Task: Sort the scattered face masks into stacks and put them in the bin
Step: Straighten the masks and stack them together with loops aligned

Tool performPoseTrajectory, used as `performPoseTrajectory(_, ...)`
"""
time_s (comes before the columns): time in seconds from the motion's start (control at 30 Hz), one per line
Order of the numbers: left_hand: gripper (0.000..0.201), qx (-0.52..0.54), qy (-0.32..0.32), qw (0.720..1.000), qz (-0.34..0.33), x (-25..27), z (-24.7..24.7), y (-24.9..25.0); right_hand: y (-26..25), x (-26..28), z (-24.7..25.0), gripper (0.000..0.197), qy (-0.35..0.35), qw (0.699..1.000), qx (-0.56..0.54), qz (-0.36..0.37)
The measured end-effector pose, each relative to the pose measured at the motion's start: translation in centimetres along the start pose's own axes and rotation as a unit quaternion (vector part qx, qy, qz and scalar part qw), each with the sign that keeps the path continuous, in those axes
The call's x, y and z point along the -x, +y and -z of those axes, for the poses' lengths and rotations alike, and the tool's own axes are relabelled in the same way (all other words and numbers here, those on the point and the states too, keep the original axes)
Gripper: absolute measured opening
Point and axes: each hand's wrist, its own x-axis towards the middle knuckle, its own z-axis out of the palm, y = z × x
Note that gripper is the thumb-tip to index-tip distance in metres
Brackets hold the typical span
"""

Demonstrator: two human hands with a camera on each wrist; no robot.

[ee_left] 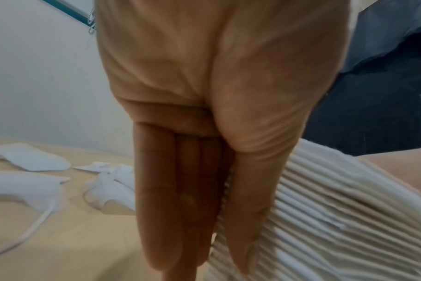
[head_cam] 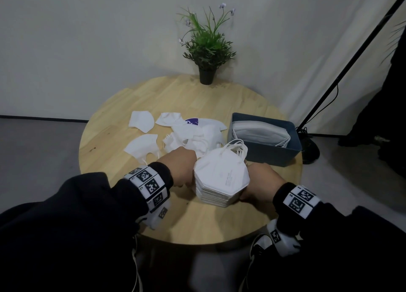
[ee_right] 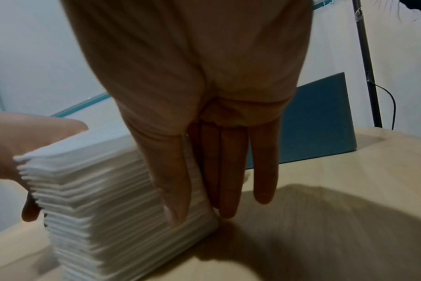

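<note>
Tall stack of white folded fabric masks stands just before the grey-blue plastic bin, ear loops toward it. I note my left hand and right hand flanking, straight fingers together, pressing its ribbed sides.

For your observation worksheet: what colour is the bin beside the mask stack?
Dark blue-grey. The bin shows best in the head view, right of the stack.

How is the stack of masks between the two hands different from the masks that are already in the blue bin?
The stack of masks stands on the table, pressed between the left hand and the right hand; the masks in the bin lie inside the blue bin, untouched. The stack shows a flat top face; the binned ones show mainly edges. Both are white.
</note>
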Motion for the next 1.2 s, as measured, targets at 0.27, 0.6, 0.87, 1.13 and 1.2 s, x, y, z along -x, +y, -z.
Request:
performPoseTrajectory(0.27, 0.028, 0.057, -0.032, 0.998, 0.023, -0.2, 0.8, -1.9, 0.7, 0.9, 1.5, 0.036, -0.055, 0.996, -0.066, -0.033)
performPoseTrajectory(0.6, 0.081, 0.014, 0.114, 0.990, -0.085, -7.6, 1.7, -3.8, 0.5, 2.0, 5.2, 0.023, 0.263, 0.878, -0.398, 0.033)
performPoseTrajectory(0.87, 0.075, -0.116, 0.085, 0.989, -0.048, -12.4, 1.2, -4.2, -4.8, 0.2, 3.8, 0.017, 0.218, 0.890, -0.383, 0.115)
performPoseTrajectory(1.13, 0.027, 0.310, 0.209, 0.927, 0.037, -11.9, 7.6, -7.4, -4.6, -1.3, 5.6, 0.015, 0.244, 0.815, -0.518, 0.091)
performPoseTrajectory(1.2, 0.031, 0.426, 0.205, 0.879, 0.061, -11.2, 9.2, -8.7, -4.3, -1.8, 5.7, 0.015, 0.239, 0.795, -0.552, 0.073)
